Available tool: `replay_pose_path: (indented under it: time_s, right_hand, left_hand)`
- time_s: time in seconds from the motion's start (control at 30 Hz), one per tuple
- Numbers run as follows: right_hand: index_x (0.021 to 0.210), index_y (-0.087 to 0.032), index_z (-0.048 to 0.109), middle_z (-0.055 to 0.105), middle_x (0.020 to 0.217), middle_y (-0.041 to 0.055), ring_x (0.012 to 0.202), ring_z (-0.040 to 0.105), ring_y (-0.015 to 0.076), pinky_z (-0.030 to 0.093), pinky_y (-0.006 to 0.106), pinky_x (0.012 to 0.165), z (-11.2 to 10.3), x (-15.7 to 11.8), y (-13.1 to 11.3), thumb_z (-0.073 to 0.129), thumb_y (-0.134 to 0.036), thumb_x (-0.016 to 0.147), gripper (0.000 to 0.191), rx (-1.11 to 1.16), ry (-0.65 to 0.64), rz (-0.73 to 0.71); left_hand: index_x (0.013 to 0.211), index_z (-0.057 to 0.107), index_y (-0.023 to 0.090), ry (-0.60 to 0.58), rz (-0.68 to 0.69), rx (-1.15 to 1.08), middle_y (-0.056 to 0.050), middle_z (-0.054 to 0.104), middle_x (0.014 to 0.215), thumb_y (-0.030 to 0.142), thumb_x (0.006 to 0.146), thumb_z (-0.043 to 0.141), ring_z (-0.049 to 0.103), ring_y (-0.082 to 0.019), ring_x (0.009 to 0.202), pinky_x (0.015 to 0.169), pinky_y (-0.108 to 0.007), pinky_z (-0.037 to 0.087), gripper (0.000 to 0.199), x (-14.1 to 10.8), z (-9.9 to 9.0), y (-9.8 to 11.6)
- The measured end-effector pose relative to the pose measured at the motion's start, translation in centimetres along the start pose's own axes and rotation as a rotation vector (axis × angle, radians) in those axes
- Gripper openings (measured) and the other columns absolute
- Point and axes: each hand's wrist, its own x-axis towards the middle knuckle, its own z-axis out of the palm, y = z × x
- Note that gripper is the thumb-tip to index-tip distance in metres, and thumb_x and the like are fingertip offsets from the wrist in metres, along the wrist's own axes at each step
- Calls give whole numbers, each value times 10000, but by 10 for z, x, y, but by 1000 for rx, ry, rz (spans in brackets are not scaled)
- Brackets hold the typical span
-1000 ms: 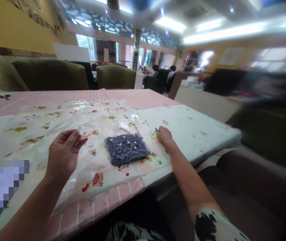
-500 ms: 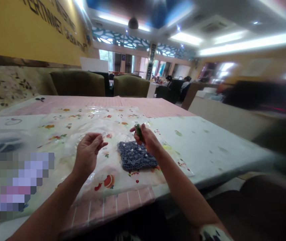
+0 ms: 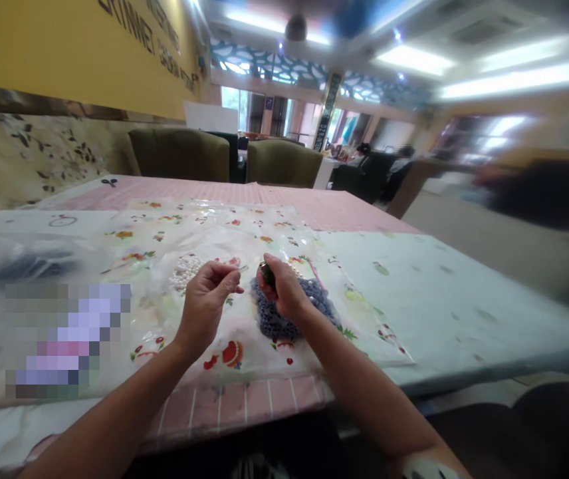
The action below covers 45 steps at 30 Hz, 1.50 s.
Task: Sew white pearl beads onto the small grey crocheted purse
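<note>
My left hand [image 3: 207, 296] is closed in a pinch over the table, with a small, thin, pale piece [image 3: 243, 269] sticking out from its fingertips. My right hand [image 3: 287, 286] is wrapped round a small dark green cylinder [image 3: 266, 273], its thumb on top; the exact kind is unclear. The two hands face each other with a narrow gap between them. Below and behind the right hand lies a blue-grey crocheted piece [image 3: 277, 324] dotted with white beads, partly hidden by that hand and forearm. A heap of pearl-like beads [image 3: 183, 271] sits just behind the left hand.
A clear plastic sheet [image 3: 185, 362] with fruit and flower prints covers the tablecloth. At left lie a clear bag with something dark inside [image 3: 35, 263] and a pixelated object [image 3: 78, 339]. Small scissors [image 3: 110, 182] lie far left. Chairs [image 3: 284, 163] stand beyond; people sit farther back.
My right hand has moved left toward my left hand, its forefinger now curled round the green cylinder. The whole view has shifted, and more of the bead heap shows.
</note>
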Motion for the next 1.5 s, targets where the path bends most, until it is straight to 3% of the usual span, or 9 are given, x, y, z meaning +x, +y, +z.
replay_pose_path:
  time_s: [0.43,0.8,1.5]
  right_hand:
    - [489,-196,445,346,439,-46,400,258,67,178,252,429,1,-6,2,447,-520,867,499,-174,-51,-84]
    - [473,-201,411,320,433,-48,432,252,78,178,267,454,2,-7,-2,432,-424,855,443,-212,-51,-88]
    - [497,-205,410,340,474,-42,460,279,89,212,262,481,-3,-3,5,413,-440,916,480,-271,-72,-119]
  left_hand:
    - [801,674,165,7,23,46,13,651,753,242,723,803,626,-103,672,664,-244,553,169,-4,6,-2]
    - [801,664,174,3,17,63,28,644,736,234,739,793,633,-94,663,664,-229,526,156,-3,5,-6]
    - [815,677,168,11,30,71,5,657,769,238,731,799,634,-113,689,692,-257,549,163,-2,4,-7]
